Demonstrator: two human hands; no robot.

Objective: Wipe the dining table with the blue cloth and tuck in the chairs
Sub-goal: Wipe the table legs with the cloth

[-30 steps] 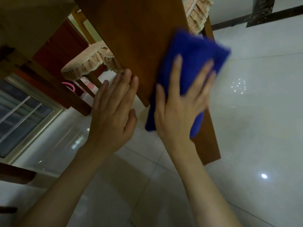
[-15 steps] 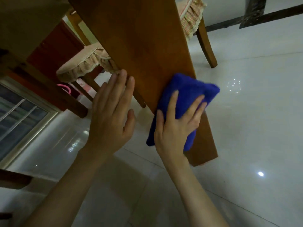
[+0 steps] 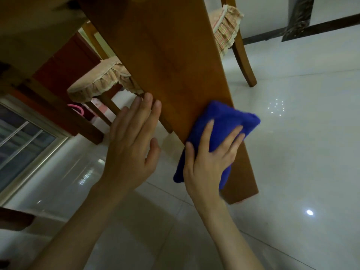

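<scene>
Where the glossy white tiled floor (image 3: pixel 292 152) meets the wall at the far left, a metal-framed glass window (image 3: pixel 23 137) runs low. Just right of it a dark wooden post (image 3: pixel 64 117) slants down to the tiles, with a small pink curved object (image 3: pixel 77 110) behind it; what it is I cannot tell. Above all this hangs the pale underside of the wooden dining counter (image 3: pixel 29 36).

Next comes a wooden chair with a beige frilled seat cushion (image 3: pixel 97 82), standing far under the counter. In front of it the left hand (image 3: pixel 130 149) reaches up with its fingers straight and close together, thumb held apart. The fingertips touch the left edge of the broad brown wooden leg panel (image 3: pixel 165 55) and hold nothing.

That panel slopes from the top centre down to the floor on the near right. Against its face, near the lower end, lies the folded deep-blue terry cloth (image 3: pixel 224 121). The right hand (image 3: pixel 210 162) presses it flat onto the wood with its fingers spread. The cloth's lower part hangs past the panel's left edge, beside the wrist.

Farther right, behind the panel, stands a second wooden chair with a checked frilled cushion (image 3: pixel 226 30), one curved leg planted on the tiles. Beyond it a dark skirting strip (image 3: pixel 321 24) lines the far white wall.
</scene>
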